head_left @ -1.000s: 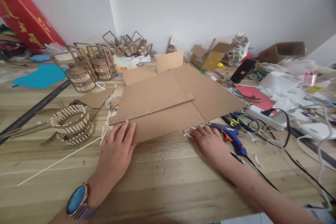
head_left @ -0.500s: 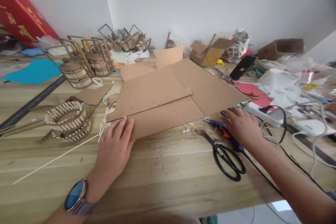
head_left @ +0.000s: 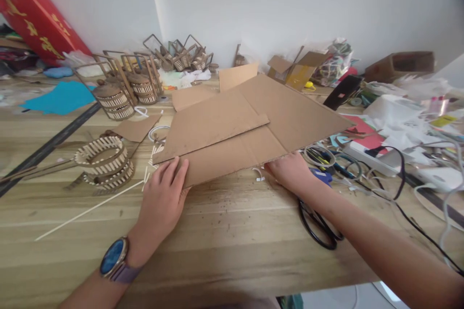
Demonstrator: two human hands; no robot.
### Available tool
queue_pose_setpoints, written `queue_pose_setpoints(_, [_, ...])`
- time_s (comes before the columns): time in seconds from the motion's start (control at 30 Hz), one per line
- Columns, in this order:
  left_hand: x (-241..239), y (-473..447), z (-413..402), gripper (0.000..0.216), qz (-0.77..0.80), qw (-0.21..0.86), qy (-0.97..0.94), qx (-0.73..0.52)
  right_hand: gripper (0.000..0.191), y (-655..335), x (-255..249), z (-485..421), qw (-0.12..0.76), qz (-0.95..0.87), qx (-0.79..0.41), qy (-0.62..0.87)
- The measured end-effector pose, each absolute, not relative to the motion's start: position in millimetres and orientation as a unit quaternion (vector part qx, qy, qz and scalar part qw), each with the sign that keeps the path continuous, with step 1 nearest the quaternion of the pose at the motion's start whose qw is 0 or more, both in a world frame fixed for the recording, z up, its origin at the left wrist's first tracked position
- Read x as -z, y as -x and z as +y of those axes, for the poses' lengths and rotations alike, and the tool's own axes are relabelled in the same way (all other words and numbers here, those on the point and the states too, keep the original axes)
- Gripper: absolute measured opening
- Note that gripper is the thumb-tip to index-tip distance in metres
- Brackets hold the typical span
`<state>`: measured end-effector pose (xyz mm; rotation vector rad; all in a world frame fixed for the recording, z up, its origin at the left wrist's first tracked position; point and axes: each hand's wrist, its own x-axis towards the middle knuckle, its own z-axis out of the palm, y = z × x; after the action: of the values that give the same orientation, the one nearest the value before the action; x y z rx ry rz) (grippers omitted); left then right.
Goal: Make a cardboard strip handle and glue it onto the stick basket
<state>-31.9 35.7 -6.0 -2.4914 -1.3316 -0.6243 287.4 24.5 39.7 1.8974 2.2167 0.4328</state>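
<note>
A large flattened cardboard sheet (head_left: 253,120) with folded flaps lies on the wooden table (head_left: 224,236). My left hand (head_left: 163,200), with a blue-faced watch (head_left: 113,257) on its wrist, rests flat and open on the sheet's near left corner. My right hand (head_left: 290,171) grips the sheet's near right edge, fingers tucked under it, and the right side of the sheet sits raised above the clutter. Black scissors (head_left: 319,229) lie partly under my right forearm. A blue glue gun (head_left: 324,176) pokes out just right of that hand.
A ring-shaped stick basket (head_left: 103,159) and a long white stick (head_left: 90,210) lie left of my left hand. Small woven baskets (head_left: 116,101) stand behind, near blue paper (head_left: 60,96). Cables, red paper (head_left: 366,137) and an open carton (head_left: 299,70) crowd the right side.
My right hand has come back from the glue gun to the cardboard's near right edge and taken hold of it; the sheet's right side has risen. The left hand has stayed put.
</note>
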Motion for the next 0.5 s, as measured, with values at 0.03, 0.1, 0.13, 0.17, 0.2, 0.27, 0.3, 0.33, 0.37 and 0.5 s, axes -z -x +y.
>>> queue_pose_setpoints(0.03, [4.7, 31.7, 35.3, 0.044, -0.458, 0.122, 0.855, 0.21, 0.024, -282.9, -42.7, 12.6, 0.099, 0.752, -0.146, -0.635])
queue_pose_setpoints(0.1, [2.3, 31.7, 34.6, 0.044, -0.46, 0.12, 0.856, 0.204, 0.023, -277.1, -41.9, -16.7, 0.104, 0.755, -0.143, -0.632])
queue_pose_setpoints(0.13, [1.4, 31.7, 34.4, 0.044, -0.462, 0.122, 0.855, 0.203, 0.023, -276.6, -37.6, -32.8, 0.106, 0.755, -0.141, -0.631])
queue_pose_setpoints(0.17, [0.6, 31.8, 34.2, 0.044, -0.465, 0.125, 0.853, 0.2, 0.024, -277.9, -30.9, -48.8, 0.106, 0.754, -0.142, -0.633])
queue_pose_setpoints(0.2, [-0.1, 31.9, 34.1, 0.044, -0.468, 0.128, 0.852, 0.196, 0.027, -280.9, -22.4, -64.1, 0.097, 0.751, -0.159, -0.634])
queue_pose_setpoints(0.27, [-1.6, 31.9, 34.1, 0.044, -0.474, 0.136, 0.85, 0.185, 0.033, -290.6, -3.2, -89.6, 0.077, 0.74, -0.202, -0.637])
queue_pose_setpoints(0.3, [-2.3, 31.8, 34.1, 0.045, -0.476, 0.14, 0.85, 0.179, 0.034, -296.5, 5.7, -99.0, 0.079, 0.726, -0.215, -0.649])
queue_pose_setpoints(0.33, [-3.1, 31.7, 34.1, 0.045, -0.477, 0.143, 0.85, 0.174, 0.034, -302.6, 13.0, -105.8, 0.076, 0.718, -0.224, -0.654])
queue_pose_setpoints(0.37, [-3.9, 31.5, 34.2, 0.046, -0.477, 0.146, 0.85, 0.17, 0.035, -308.4, 18.5, -110.0, 0.075, 0.713, -0.228, -0.659])
queue_pose_setpoints(0.5, [-5.4, 30.7, 33.8, 0.046, -0.474, 0.159, 0.85, 0.166, 0.035, -326.0, 21.8, -107.0, 0.068, 0.69, -0.229, -0.683])
